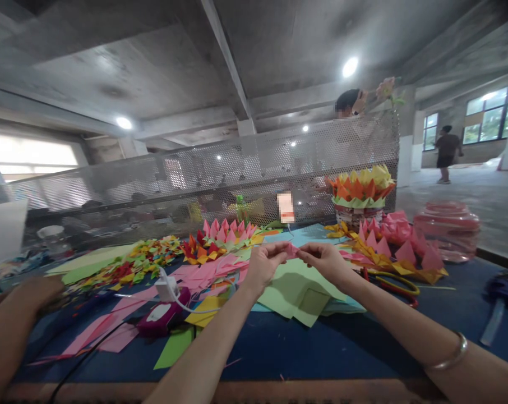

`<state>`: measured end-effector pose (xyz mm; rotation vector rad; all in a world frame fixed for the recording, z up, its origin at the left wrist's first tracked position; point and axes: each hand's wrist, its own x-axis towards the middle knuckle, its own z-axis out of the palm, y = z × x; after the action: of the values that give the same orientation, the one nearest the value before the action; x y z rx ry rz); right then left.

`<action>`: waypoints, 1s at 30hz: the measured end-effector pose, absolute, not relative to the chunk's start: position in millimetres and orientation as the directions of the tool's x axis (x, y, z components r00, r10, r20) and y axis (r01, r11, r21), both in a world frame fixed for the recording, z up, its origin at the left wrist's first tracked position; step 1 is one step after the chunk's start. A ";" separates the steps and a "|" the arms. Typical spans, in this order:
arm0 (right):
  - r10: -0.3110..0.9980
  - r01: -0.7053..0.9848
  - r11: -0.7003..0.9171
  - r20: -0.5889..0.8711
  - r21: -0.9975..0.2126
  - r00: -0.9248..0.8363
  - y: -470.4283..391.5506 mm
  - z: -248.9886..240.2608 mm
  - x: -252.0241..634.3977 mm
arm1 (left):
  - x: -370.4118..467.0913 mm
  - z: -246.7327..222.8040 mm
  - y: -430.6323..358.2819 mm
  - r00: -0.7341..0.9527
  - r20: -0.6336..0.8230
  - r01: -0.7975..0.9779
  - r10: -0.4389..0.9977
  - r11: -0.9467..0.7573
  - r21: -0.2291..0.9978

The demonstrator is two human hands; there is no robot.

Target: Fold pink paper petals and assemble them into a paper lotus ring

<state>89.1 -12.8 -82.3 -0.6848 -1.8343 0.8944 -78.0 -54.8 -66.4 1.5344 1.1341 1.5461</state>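
A small piece of pink paper (292, 251) is pinched between my two hands, above the middle of the blue table (275, 348). My left hand (267, 262) grips its left side with thumb and fingers. On its right side, my right hand (321, 259) holds it with the fingertips. Light green paper sheets (294, 289) lie beneath my hands, over light blue sheets. Pink paper strips (207, 270) are spread to the left. Pink and orange folded paper petals (380, 244) stand to the right.
Another person's arm (14, 320) rests at the far left. A purple power strip (165, 311) with a white charger and cables lies left of my forearm. Scissors (399, 283), a pink plastic jar (447, 230) and a tape dispenser (506, 289) are at right. A perforated metal screen (220, 174) stands behind.
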 end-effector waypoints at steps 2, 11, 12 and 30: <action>0.758 0.096 0.607 0.539 -0.789 -0.368 -11.2 -83.9 89.4 | -77.7 -66.9 -54.6 -0.059 0.389 0.103 0.919 -0.382 0.918; 0.715 0.059 0.649 0.582 -0.758 -0.387 -17.4 -83.1 85.4 | -81.1 -70.5 -54.2 0.021 0.295 0.202 0.955 -0.293 0.934; 0.714 0.060 0.652 0.585 -0.756 -0.384 -17.8 -82.8 85.4 | -81.0 -69.9 -54.8 0.018 0.284 0.192 0.959 -0.282 0.940; 0.777 0.088 0.585 0.527 -0.806 -0.344 -9.6 -83.6 88.0 | -83.9 -61.9 -59.6 0.068 0.166 0.162 0.984 -0.175 0.971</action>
<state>88.0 -9.6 -83.6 -0.7076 -1.7981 0.8485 -83.9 -59.6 -61.9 1.4868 1.2046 1.2097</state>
